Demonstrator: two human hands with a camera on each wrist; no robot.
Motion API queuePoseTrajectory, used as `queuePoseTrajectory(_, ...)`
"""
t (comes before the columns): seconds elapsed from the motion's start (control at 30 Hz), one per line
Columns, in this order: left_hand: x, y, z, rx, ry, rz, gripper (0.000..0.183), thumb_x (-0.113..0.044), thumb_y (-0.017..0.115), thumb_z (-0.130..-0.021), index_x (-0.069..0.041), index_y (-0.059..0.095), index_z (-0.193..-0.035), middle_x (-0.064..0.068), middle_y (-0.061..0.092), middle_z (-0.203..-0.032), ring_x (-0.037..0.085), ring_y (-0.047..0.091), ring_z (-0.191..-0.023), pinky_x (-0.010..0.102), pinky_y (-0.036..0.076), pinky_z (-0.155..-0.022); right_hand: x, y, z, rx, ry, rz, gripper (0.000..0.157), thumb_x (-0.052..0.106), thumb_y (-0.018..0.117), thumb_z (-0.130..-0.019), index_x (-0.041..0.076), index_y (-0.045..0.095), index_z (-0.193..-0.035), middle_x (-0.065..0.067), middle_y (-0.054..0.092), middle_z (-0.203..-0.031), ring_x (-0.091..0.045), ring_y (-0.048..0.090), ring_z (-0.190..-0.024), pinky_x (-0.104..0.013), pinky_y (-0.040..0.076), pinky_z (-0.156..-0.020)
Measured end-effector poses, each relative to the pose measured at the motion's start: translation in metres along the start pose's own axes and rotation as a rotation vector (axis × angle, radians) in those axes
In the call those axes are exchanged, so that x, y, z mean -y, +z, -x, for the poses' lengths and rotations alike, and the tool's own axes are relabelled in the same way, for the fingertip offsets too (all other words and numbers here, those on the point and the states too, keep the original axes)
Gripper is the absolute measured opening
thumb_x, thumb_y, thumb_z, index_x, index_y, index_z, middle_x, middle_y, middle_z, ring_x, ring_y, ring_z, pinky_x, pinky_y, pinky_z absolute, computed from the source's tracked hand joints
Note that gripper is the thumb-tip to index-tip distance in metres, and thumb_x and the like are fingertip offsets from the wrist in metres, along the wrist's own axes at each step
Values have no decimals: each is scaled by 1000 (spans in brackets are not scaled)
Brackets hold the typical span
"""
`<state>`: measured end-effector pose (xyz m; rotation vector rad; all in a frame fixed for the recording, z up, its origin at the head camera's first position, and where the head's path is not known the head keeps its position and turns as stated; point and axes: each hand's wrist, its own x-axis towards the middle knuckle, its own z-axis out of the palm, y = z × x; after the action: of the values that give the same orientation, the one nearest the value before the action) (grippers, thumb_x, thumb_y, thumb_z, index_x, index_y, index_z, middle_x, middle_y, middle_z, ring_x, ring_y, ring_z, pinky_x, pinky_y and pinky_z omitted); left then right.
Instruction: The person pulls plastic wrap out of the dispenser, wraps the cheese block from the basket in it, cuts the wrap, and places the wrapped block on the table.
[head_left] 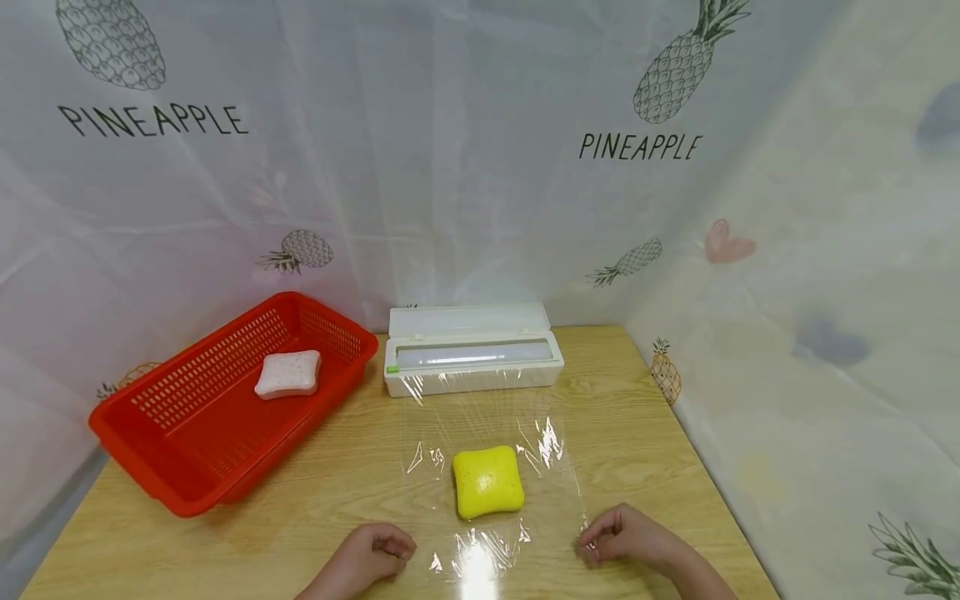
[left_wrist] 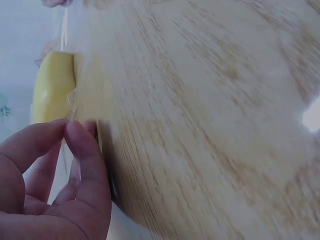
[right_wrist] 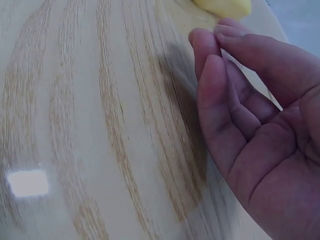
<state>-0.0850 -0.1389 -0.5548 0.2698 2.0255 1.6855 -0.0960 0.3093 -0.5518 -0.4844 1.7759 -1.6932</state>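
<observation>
Cling film (head_left: 550,442) spread toward near edge of bench (head_left: 637,433), yellow block (head_left: 487,483) amid it.
Left hand (head_left: 371,554) pinches film's left side; right hand (head_left: 630,537), its right.

From where I stand, a sheet of clear, glossy plastic film (head_left: 551,446) runs across the light wood-grain table (head_left: 637,433) from a long white plastic box (head_left: 480,382) with its lid raised, and a bright yellow, cushion-shaped block (head_left: 487,482) sits midway along that stretch. The person's left hand (head_left: 372,557) and right hand (head_left: 626,536) are at opposite sides of the film's near end, fingers curled inward. Over to the left, a red, slotted plastic basket (head_left: 225,412) holds a white, speckled block (head_left: 288,373), and a pale, pineapple-printed sheet (head_left: 465,167) hangs behind everything.
</observation>
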Motion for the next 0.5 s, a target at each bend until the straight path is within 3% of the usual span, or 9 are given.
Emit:
queuePoseTrajectory(0.37, 2, 2, 7, 102, -140, 168, 13, 3, 60, -88, 8, 71, -94, 6, 65, -73, 12, 60, -64, 22, 53, -59, -4, -4, 3, 59, 18, -110, 24, -10, 58, -90, -23, 59, -109, -32, 65, -102, -11, 67, -83, -26, 56, -76)
queuePoseTrajectory(0.5, 3, 0, 7, 159, -108, 149, 13, 2, 62, -89, 7, 72, -95, 7, 66, -76, 12, 61, -66, 20, 54, -61, -6, -5, 2, 70, 25, -138, 24, -10, 56, -91, -24, 58, -110, -32, 65, -105, -12, 67, -84, -26, 55, -77)
